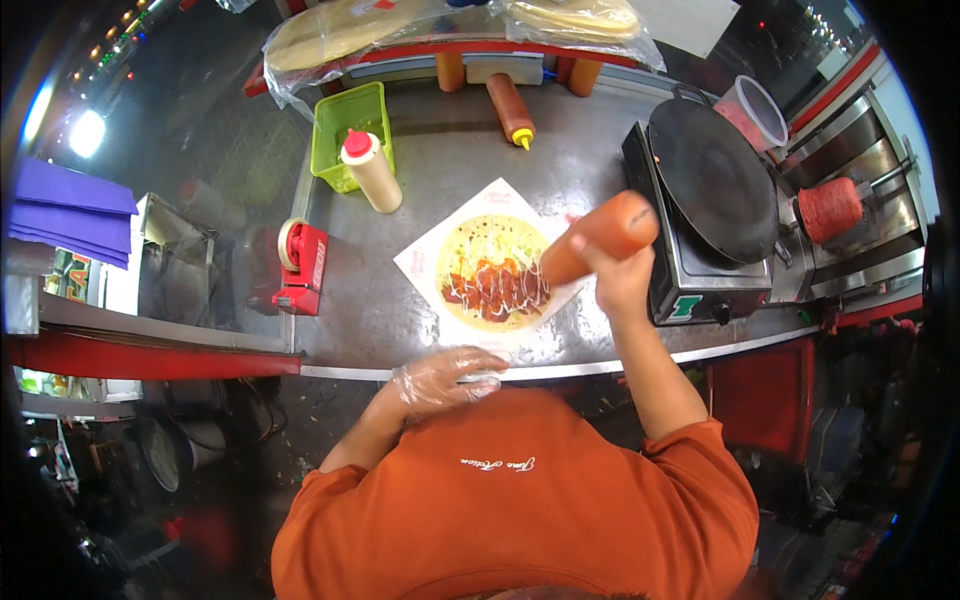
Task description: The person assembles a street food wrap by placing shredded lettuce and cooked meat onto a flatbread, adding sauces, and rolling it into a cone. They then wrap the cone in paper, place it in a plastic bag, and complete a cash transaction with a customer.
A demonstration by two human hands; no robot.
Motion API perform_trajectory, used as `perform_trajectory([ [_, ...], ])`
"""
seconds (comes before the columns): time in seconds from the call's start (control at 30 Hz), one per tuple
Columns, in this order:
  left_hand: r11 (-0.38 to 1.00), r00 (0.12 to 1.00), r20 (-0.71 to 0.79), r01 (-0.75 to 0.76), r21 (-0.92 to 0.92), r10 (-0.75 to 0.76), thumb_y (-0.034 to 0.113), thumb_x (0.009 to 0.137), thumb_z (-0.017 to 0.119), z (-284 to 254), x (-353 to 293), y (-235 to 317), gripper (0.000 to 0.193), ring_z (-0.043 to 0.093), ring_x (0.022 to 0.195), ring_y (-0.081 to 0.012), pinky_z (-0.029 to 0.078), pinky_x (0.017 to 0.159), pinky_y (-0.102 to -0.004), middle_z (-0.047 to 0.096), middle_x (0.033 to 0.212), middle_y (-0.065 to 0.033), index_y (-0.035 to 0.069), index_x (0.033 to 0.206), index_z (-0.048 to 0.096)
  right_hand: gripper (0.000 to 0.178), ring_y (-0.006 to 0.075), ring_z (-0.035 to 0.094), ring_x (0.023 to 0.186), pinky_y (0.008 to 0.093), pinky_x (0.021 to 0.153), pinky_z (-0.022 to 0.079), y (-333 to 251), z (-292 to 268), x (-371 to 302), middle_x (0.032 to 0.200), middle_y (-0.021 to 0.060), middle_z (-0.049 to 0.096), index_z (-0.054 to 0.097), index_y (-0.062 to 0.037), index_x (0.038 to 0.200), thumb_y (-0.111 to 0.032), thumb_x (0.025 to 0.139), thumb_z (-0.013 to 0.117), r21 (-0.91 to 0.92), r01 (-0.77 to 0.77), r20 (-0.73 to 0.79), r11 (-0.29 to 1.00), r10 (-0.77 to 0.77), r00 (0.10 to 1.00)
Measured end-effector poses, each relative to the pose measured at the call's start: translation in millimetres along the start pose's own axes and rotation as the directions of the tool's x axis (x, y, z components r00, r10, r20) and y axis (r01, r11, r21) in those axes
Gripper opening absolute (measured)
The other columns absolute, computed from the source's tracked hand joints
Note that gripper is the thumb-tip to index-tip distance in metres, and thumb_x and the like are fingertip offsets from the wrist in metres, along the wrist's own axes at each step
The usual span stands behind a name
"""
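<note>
My right hand (618, 282) grips an orange squeeze bottle (600, 238), tilted with its nozzle down over a round flatbread (492, 271). The flatbread lies on a sheet of white paper (425, 262) and carries shredded cabbage, red meat strips and lines of white sauce. My left hand (442, 378), in a clear plastic glove, rests at the counter's near edge just below the paper, holding nothing.
A steel counter (370, 310) holds a cream sauce bottle with a red cap (371, 171), a green basket (351, 120), a lying orange bottle (511, 108) and a red tape dispenser (301, 265). A black round griddle (712, 183) stands on the right, with a meat spit (828, 209) beyond. Bagged flatbreads (340, 30) lie at the back.
</note>
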State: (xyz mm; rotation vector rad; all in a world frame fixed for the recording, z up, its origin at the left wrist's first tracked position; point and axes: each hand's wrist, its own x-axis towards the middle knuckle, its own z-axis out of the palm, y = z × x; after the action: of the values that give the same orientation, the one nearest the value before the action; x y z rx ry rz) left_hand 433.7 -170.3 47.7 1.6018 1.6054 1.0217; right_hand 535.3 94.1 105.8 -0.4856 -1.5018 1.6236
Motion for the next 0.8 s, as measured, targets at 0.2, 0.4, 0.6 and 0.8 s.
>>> perform_trajectory([
  [0.2, 0.972, 0.978, -0.103, 0.162, -0.169, -0.181, 0.026, 0.096, 0.065, 12.5, 2.8, 3.5, 0.031, 0.066, 0.109, -0.024, 0.051, 0.095, -0.0346, 0.069, 0.118, -0.0107, 0.006, 0.12, 0.066, 0.049, 0.0336, 0.068, 0.105, 0.046, 0.095, 0.054, 5.6, -17.3, -4.0, 0.105, 0.015, 0.066, 0.05, 0.0028, 0.12, 0.003, 0.078, 0.077, 0.034, -0.129, 0.087, 0.991, 0.126, 0.988],
  [0.4, 0.541, 0.831, 0.057, 0.41, -0.735, -0.553, 0.028, 0.099, 0.063, 27.7, 14.9, -0.8, 0.035, 0.064, 0.114, -0.0225, 0.048, 0.101, -0.0344, 0.067, 0.12, -0.0126, 0.002, 0.121, 0.064, 0.037, 0.027, 0.07, 0.1, 0.0392, 0.092, 0.056, 13.8, 13.2, 20.2, 0.107, 0.0171, 0.068, 0.054, 0.0041, 0.113, 0.006, 0.081, 0.073, 0.069, 0.052, -0.129, 0.996, -0.043, 0.991],
  [0.6, -0.232, 0.835, -0.064, -0.225, -0.946, -0.546, 0.045, 0.103, 0.045, 3.5, 28.8, -5.4, 0.057, 0.051, 0.13, -0.0297, 0.046, 0.106, -0.0474, 0.049, 0.142, -0.0185, 0.006, 0.145, 0.042, 0.045, 0.0293, 0.05, 0.133, 0.0551, 0.113, 0.032, 46.7, 73.8, -34.2, 0.137, 0.0149, 0.056, 0.055, -0.0049, 0.126, 0.004, 0.083, 0.066, -0.061, 0.272, 0.564, 0.96, -0.191, 0.803],
  [0.8, 0.768, 0.645, -0.644, -0.134, -0.626, -0.412, 0.028, 0.081, 0.082, -87.2, 12.9, -53.4, 0.067, 0.06, 0.116, -0.0273, 0.049, 0.1, -0.044, 0.059, 0.127, -0.0138, 0.005, 0.135, 0.049, 0.049, 0.0344, 0.041, 0.139, 0.0599, 0.118, 0.015, 68.1, 78.0, -0.3, 0.137, 0.0144, 0.053, 0.058, -0.0101, 0.126, 0.008, 0.081, 0.053, -0.37, 0.626, 0.749, 0.687, -0.178, 0.639],
])
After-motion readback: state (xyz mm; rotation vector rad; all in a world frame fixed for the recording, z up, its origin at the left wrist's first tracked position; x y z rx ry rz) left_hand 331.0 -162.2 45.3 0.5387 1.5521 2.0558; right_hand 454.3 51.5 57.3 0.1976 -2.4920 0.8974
